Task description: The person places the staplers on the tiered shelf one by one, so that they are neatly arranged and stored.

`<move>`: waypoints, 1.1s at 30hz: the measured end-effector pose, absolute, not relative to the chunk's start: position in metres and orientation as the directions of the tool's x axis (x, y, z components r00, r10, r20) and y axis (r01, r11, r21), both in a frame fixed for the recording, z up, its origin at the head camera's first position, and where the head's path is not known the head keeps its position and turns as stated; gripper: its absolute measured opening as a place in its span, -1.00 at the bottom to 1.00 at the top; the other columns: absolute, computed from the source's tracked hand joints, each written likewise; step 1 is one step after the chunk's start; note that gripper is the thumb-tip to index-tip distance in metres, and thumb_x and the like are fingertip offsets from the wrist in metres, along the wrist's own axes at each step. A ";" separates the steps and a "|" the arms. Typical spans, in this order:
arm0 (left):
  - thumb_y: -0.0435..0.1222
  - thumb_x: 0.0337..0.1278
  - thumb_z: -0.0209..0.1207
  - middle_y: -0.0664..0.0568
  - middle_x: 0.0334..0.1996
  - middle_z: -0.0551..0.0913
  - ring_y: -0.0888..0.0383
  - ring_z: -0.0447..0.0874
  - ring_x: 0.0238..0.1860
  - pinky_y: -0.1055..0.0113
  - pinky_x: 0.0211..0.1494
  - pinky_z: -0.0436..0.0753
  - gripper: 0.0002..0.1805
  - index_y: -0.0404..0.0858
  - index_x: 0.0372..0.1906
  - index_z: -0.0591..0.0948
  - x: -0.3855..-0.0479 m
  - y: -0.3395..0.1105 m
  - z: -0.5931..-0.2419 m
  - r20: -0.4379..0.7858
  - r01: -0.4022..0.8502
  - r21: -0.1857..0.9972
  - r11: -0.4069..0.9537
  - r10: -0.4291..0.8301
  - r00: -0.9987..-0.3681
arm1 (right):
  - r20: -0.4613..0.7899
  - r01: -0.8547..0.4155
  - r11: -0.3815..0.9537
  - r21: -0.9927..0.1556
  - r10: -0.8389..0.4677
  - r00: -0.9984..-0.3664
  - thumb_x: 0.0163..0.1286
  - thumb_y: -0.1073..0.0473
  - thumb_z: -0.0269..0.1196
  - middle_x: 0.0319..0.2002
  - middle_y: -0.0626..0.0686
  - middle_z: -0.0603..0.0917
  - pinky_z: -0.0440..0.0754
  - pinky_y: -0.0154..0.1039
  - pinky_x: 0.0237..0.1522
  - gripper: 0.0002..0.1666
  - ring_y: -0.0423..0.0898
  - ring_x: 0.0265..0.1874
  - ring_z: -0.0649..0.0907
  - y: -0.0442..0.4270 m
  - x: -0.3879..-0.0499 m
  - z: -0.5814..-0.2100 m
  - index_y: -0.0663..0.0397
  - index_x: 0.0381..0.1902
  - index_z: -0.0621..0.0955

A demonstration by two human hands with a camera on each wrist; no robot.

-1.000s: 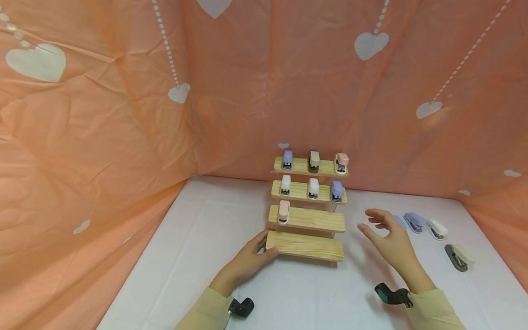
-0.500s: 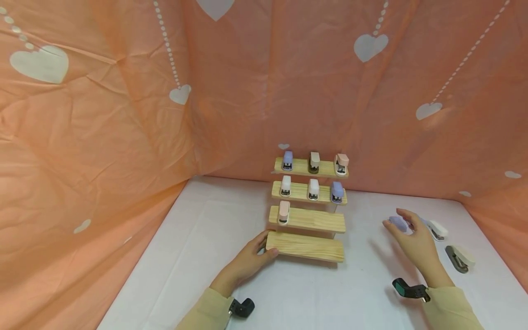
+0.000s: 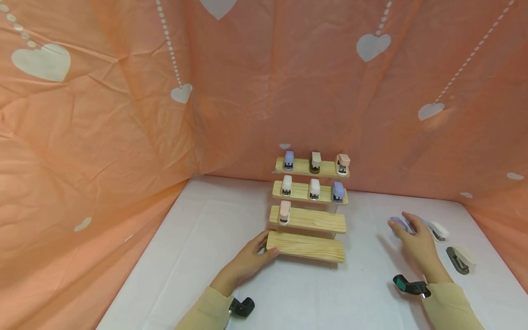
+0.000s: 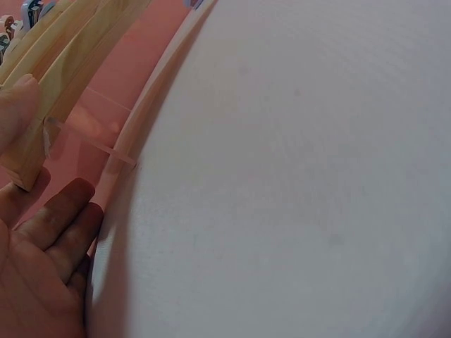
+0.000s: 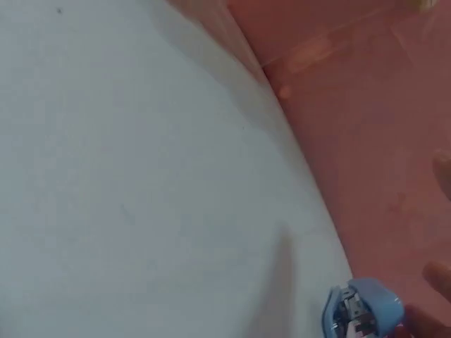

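My left hand [image 3: 249, 259] grips the left end of the lowest board of a tiered wooden display rack [image 3: 305, 246], thumb on top. In the left wrist view, the thumb lies over the board [image 4: 53, 105] and other fingers spread below it. To the right, my right hand [image 3: 420, 245] reaches around a purple stapler [image 3: 398, 223] on the table, thumb and forefinger on either side. The right wrist view shows this stapler [image 5: 377, 306] at the bottom edge, with fingertips [image 5: 440, 278] beside it; no firm grip shows.
Several staplers stand on the rack's upper three boards, including a pink stapler [image 3: 284, 212] on the third. Right of my right hand lie a white stapler [image 3: 439, 231] and a cream-and-dark stapler [image 3: 461, 260]. Orange cloth [image 3: 309, 91] hangs behind the white table [image 3: 198, 233].
My right hand has moved right from beside the rack to the purple stapler and lowered slightly around it. The left hand keeps its hold on the rack.
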State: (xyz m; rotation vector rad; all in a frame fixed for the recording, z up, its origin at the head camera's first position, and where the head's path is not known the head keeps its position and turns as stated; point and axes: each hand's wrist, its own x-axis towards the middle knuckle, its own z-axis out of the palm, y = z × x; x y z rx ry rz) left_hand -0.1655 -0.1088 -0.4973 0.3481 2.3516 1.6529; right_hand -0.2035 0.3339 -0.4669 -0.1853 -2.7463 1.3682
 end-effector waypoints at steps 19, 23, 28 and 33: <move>0.07 0.21 0.20 -0.11 0.40 0.30 -0.12 0.15 0.42 -0.09 0.44 0.06 -0.18 -0.09 0.49 0.19 -0.171 -0.115 -0.508 -0.064 0.053 0.945 0.324 0.340 -0.938 | -0.150 0.198 0.422 -0.885 0.145 -0.978 0.36 -0.38 0.06 0.47 0.39 -0.04 0.33 0.28 0.21 0.07 0.35 0.39 0.08 0.339 -0.210 -0.492 0.07 0.54 -0.06; -0.03 0.27 0.19 -0.19 0.39 0.30 -0.18 0.14 0.42 -0.11 0.43 0.05 -0.22 -0.20 0.48 0.18 -0.167 -0.112 -0.498 -0.063 0.048 0.946 0.319 0.330 -0.942 | -0.134 0.207 0.459 -0.864 0.187 -0.973 0.39 -0.38 0.00 0.47 0.39 -0.03 0.26 0.34 0.22 0.03 0.39 0.38 0.09 0.336 -0.211 -0.493 0.10 0.54 -0.03; -0.09 0.27 0.20 -0.24 0.37 0.30 -0.21 0.13 0.42 -0.13 0.43 0.03 -0.24 -0.27 0.46 0.20 -0.159 -0.108 -0.482 -0.071 0.032 0.954 0.298 0.328 -0.942 | -0.128 0.224 0.477 -0.850 0.225 -0.966 0.44 -0.34 -0.05 0.45 0.40 0.03 0.25 0.33 0.23 -0.03 0.41 0.37 0.11 0.336 -0.210 -0.495 0.14 0.53 0.00; -0.08 0.28 0.19 -0.22 0.38 0.30 -0.20 0.12 0.42 -0.14 0.43 0.02 -0.24 -0.25 0.47 0.20 -0.157 -0.106 -0.478 -0.067 0.034 0.955 0.296 0.324 -0.944 | -0.110 0.216 0.473 -0.854 0.243 -0.964 0.46 -0.29 -0.04 0.46 0.40 0.02 0.15 0.31 0.29 -0.06 0.40 0.37 0.11 0.336 -0.210 -0.497 0.20 0.51 0.02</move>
